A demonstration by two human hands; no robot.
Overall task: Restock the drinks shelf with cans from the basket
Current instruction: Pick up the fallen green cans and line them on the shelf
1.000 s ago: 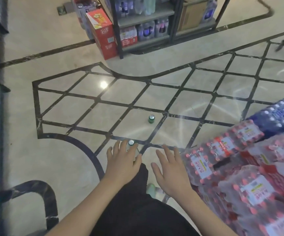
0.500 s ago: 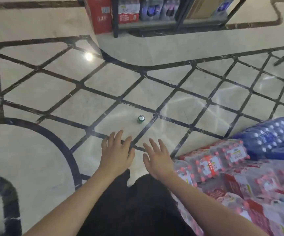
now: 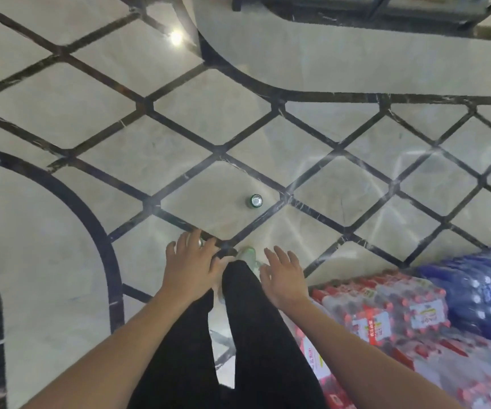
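Tiled floor (image 3: 97,290) has a green can (image 3: 256,201) standing loose, our left hand (image 3: 192,268) and right hand (image 3: 285,276) spread empty, we judge restocking barely started

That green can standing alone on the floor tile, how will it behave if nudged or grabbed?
The green can stands upright on glossy tile, so a low push would probably slide it and a high one tip it. Once on its side, its round body would likely roll. It looks rigid enough for one hand.
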